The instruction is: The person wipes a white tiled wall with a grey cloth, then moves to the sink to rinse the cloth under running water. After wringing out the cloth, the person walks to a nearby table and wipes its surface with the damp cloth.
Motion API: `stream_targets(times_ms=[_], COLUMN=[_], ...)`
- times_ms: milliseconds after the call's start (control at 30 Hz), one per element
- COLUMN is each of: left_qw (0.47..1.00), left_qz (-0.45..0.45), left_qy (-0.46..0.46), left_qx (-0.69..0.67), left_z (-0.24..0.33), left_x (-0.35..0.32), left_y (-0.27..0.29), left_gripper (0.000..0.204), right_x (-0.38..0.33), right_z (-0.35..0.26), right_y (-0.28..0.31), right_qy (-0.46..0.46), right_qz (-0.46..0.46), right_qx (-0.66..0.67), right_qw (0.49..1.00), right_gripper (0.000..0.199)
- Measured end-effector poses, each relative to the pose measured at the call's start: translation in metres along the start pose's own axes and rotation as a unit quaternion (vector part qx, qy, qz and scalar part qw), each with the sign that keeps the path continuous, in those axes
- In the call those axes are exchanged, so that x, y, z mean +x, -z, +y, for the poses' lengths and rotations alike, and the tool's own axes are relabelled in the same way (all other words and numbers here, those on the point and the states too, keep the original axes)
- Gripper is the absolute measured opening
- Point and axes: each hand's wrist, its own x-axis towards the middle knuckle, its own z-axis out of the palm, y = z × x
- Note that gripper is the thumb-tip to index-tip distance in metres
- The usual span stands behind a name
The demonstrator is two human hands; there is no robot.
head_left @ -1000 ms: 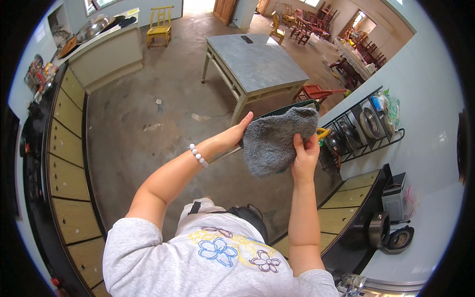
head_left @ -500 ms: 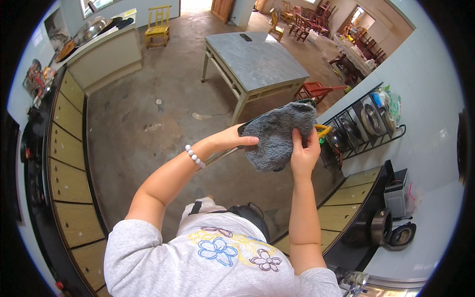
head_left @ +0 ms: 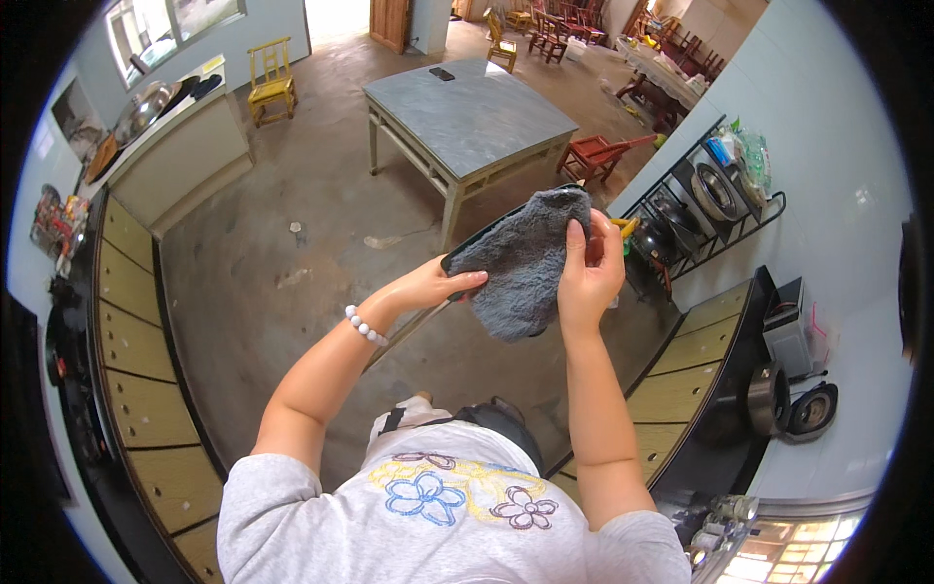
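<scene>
Centrally, a fuzzy grey cloth (head_left: 525, 261) draped over a dark flat edge hangs mid-air above the bare concrete floor (head_left: 263, 282), the left hand (head_left: 435, 285) closed on its lower-left edge and the right hand (head_left: 587, 275) pinching its right side at 3 o'clock. Colourful packets (head_left: 51, 219) sit on the dark counter at 9 o'clock, clear-wrapped green items (head_left: 747, 156) top the black wire rack (head_left: 715, 200) of metal pans at 2 o'clock. Stone-grey square table (head_left: 467, 112) at 12 o'clock, yellow wooden chair (head_left: 270, 78) at 11, tan drawer fronts (head_left: 131, 321) lining the left side.
</scene>
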Motion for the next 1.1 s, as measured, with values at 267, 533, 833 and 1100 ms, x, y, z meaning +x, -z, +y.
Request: stream_targets(times_ms=[267,533,833,1100], left_qw=[0.998,0.988,0.979,0.979], left_qz=[0.038,0.13,0.165,0.192], left_qy=[-0.016,-0.058,-0.071,-0.053], left_qx=[-0.044,-0.055,-0.095,-0.037], left_z=[0.004,0.015,0.03,0.035], left_x=[-0.013,-0.029,-0.04,-0.046], left_y=[0.003,0.024,0.004,-0.016], left_gripper=[0.028,0.024,0.024,0.028], right_x=[0.007,-0.036,-0.049,-0.051], right_z=[0.007,0.016,0.001,0.002], right_y=[0.009,0.036,0.04,0.052], right_qy=[-0.128,-0.058,-0.103,-0.063], right_qz=[-0.047,-0.295,-0.246,-0.189], right_qx=[0.138,0.001,-0.02,0.012], right_qw=[0.981,0.954,0.964,0.98], right_gripper=[0.041,0.025,0.02,0.021])
